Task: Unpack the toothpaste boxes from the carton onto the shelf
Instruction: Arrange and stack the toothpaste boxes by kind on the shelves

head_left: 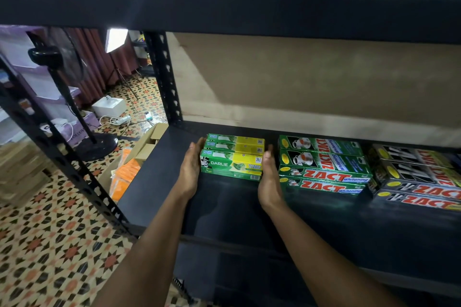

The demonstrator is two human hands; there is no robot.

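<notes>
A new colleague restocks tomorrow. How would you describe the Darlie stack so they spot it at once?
On the black shelf board, three stacks of toothpaste boxes stand in a row. The Darlie stack is leftmost, flanked by the left hand and right hand. Only its boxes are green and yellow; the Zact Whitening boxes beside it are green with red lettering.

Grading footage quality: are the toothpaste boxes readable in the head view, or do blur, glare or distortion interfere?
Head view: the Darlie boxes at centre read sharply; the black Zact boxes at the right edge smear; the shelf board is dark, faintly mirroring the green Zact boxes; the studio light at the left is blown out; the wide angle curves the shelf upright.
</notes>
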